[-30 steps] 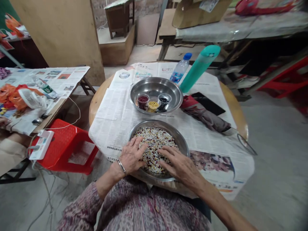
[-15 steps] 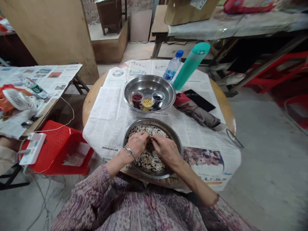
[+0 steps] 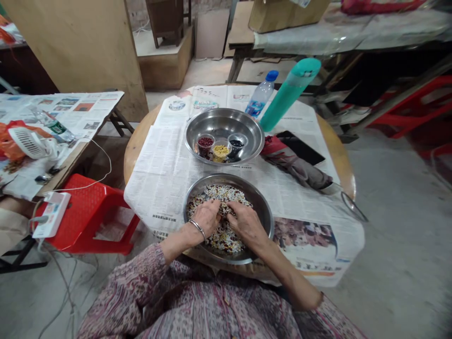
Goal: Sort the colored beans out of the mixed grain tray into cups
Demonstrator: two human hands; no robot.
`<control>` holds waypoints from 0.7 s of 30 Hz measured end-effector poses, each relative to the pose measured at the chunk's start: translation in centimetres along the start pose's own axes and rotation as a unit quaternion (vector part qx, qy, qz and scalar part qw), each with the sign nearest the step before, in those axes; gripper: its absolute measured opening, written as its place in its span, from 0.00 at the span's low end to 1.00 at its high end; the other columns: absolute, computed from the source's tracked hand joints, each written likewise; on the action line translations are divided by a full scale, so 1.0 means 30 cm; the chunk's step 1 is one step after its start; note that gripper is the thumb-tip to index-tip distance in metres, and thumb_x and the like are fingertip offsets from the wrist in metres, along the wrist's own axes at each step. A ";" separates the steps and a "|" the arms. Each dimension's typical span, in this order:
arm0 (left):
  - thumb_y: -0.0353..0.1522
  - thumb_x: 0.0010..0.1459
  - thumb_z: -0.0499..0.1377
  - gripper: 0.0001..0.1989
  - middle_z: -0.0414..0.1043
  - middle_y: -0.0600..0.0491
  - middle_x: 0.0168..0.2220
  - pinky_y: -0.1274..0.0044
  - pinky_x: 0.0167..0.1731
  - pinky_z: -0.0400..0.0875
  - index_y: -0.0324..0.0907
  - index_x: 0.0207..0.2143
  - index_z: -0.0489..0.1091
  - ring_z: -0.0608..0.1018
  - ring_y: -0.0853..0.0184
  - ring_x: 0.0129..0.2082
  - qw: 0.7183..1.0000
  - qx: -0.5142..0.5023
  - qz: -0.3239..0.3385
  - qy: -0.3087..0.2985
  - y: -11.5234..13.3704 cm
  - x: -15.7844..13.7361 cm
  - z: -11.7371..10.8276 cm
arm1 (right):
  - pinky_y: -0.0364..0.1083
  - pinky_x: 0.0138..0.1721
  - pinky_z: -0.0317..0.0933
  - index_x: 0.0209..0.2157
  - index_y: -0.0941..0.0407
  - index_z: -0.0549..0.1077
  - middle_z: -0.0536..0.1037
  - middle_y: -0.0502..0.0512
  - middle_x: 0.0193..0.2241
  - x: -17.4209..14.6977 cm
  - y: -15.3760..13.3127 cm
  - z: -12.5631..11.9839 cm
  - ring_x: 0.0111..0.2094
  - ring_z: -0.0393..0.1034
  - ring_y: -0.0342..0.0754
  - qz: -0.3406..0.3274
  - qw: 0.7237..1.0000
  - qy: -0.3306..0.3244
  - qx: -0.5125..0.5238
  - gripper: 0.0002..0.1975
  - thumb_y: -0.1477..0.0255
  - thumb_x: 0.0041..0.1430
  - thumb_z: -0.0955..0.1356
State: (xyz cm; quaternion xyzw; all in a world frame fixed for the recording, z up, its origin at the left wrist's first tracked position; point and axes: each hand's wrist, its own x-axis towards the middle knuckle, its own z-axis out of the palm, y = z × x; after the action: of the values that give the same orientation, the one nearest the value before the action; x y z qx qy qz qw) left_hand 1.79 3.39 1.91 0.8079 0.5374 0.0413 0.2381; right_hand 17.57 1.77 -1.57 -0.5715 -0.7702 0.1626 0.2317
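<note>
A steel basin [image 3: 267, 217] near me holds a mix of white grains with red, yellow and black beans [image 3: 226, 242]. My left hand [image 3: 207, 217], with a metal bangle on its wrist, reaches into the basin, its fingers curled in the mix. Opposite it, my right hand [image 3: 247, 225] has its fingers bent, thumb and fingertips at the same heap. Some beans show between the two hands; the fingertips are partly hidden. Beyond is a second steel basin [image 3: 247, 125] with three clear cups, of red beans [image 3: 205, 142], yellow beans [image 3: 221, 150] and black beans [image 3: 236, 143].
Newspaper [image 3: 155, 155] covers the round table. A water bottle [image 3: 262, 94], a green cylinder [image 3: 291, 94], a folded umbrella [image 3: 300, 169] and a dark flat tablet [image 3: 300, 147] lie or stand right of the far basin. A red stool [image 3: 88, 212] with a power strip [image 3: 52, 214] is at left.
My hands have moved slightly apart, and more of the mix shows between them. Before, the fingertips were close together over the heap. The whole view has shifted a little.
</note>
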 end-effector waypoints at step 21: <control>0.30 0.61 0.58 0.09 0.68 0.48 0.48 0.66 0.50 0.73 0.41 0.45 0.69 0.70 0.58 0.50 0.998 0.036 0.056 -0.013 -0.003 -0.192 -0.001 | 0.47 0.42 0.67 0.44 0.54 0.75 0.78 0.56 0.39 -0.087 -0.042 -0.083 0.41 0.73 0.49 -0.118 0.985 -0.103 -0.072 0.13 0.76 0.64 0.61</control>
State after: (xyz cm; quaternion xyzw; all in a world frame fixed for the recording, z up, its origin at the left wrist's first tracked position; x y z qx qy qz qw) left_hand -0.70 -1.69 2.98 0.8455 0.4890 0.0244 0.2132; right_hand 18.52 -1.12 0.73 -0.4723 -0.8615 0.1366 0.1270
